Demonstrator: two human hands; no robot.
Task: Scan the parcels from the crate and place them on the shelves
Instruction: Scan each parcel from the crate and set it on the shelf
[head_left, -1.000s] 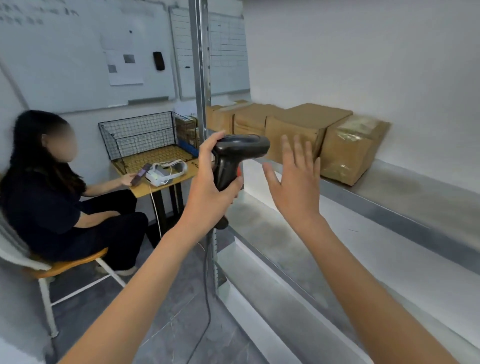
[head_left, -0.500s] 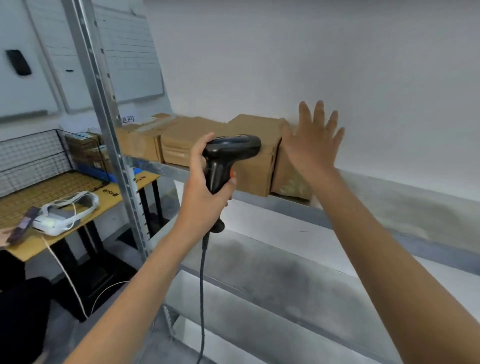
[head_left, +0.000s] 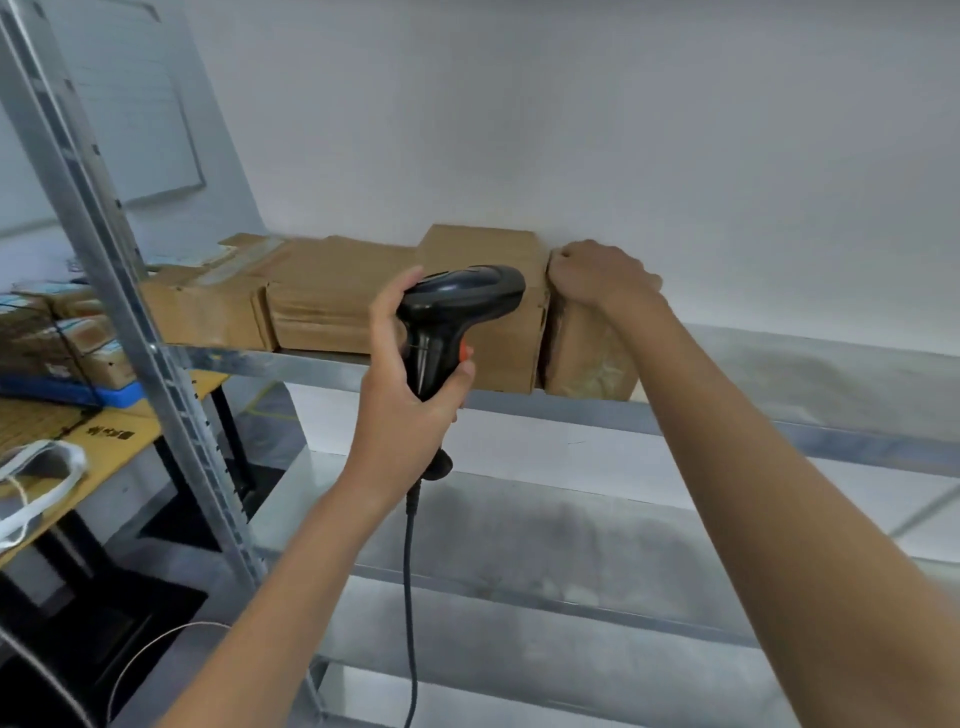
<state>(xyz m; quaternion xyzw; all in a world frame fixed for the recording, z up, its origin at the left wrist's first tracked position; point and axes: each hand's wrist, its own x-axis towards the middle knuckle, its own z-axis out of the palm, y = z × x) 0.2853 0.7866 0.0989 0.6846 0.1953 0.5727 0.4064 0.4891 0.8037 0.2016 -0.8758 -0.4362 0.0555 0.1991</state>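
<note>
- The left hand (head_left: 410, 374) is wrapped around the grip of the scanner (head_left: 457, 306), held in front of the shelf (head_left: 779, 421) edge, its cable (head_left: 410, 597) hanging straight down below it.
- The scanner head points right, across the face of the middle box (head_left: 498, 332), not at any label I can make out.
- The right hand (head_left: 597, 275) is curled over the top of the end parcel (head_left: 587, 358), fingers bent down onto it; I judge it a pressing or steadying hold, since I cannot see whether the fingers reach round the back.
- That parcel sits on the shelf at the right end of the row, touching the middle box, its front slightly over the shelf edge.
- Left of the middle box, two more boxes (head_left: 332, 296) stand on the same shelf, packed side by side up to the post (head_left: 130, 291).
- The step appears to be settling the parcel into line. To do it well, push it back toward the wall (head_left: 571, 130) until its front is flush with its neighbours, keeping it snug against the middle box.
- Keep the scanner and cable clear of the shelf edge while pushing.
- Left of the post, the crate (head_left: 62, 364) on the table (head_left: 130, 431) holds more parcels, so work appears to remain.
</note>
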